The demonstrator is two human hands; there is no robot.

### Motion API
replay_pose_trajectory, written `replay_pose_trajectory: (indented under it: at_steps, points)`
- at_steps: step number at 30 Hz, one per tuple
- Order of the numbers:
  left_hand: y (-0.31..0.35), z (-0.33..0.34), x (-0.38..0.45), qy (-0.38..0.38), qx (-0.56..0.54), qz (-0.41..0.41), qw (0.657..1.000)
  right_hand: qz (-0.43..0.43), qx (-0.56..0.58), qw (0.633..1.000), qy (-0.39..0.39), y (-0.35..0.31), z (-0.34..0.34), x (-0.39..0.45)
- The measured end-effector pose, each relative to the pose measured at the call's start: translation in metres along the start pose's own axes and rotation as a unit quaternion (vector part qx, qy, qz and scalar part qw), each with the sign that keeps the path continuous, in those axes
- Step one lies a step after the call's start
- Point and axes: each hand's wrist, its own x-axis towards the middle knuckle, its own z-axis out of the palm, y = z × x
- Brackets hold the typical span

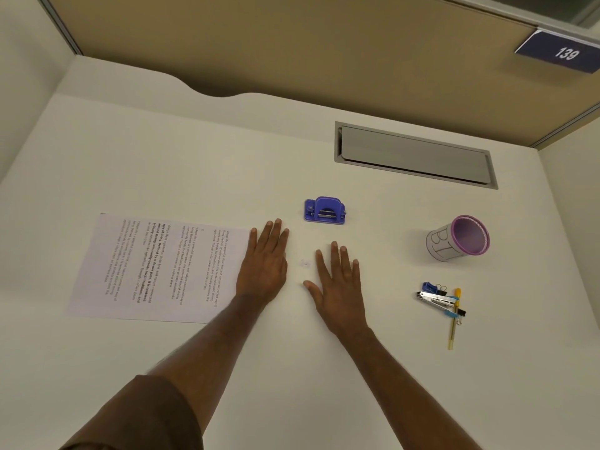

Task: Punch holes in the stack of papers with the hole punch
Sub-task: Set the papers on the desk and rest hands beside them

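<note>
Materials: mostly matt plastic and paper.
Bench (194, 151) smooth matt white; hole punch (325, 211) purple plastic; stack of papers (156, 267) matt printed; stapler (436, 299) shiny metal; pen cup (461, 238) purple mesh, paper-wrapped.

papers (156, 267): flat on the surface (227, 151), at the left
left hand (264, 263): flat on the surface, at the papers' right edge
right hand (339, 282): flat on the surface, just right of the left hand, apart from it
hole punch (324, 211): behind the hands, just beyond the left hand's fingers (276, 228)
cup (457, 238): right of the punch, well apart
stapler (436, 300): in front of the cup, lying across a pen (454, 319), clips (440, 289) beside it
hatch (415, 155): set in the surface, behind punch and cup
partition (292, 43): along the surface's far edge
</note>
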Motion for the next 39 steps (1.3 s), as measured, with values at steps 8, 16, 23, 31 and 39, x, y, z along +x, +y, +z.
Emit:
replay_pose_trajectory:
  at_steps: [8,16,23,31,39]
  points:
    - [-0.001,-0.001,0.000,-0.012,0.017,0.001,1.000,0.008,0.049,0.999,0.012,-0.020,0.001,0.008]
    - [-0.001,0.000,0.001,-0.008,0.019,0.000,1.000,-0.056,0.065,0.996,0.035,-0.004,-0.019,0.027]
    - [0.000,-0.001,-0.001,-0.002,0.009,0.005,1.000,-0.084,0.108,0.987,0.083,0.009,-0.014,0.009]
    - [0.000,-0.001,-0.001,0.005,-0.006,0.008,1.000,-0.041,0.133,0.982,0.125,0.012,-0.011,0.006]
    - [0.000,-0.002,-0.001,0.025,-0.027,0.015,0.999,-0.042,0.177,0.977,0.109,0.004,-0.013,0.016]
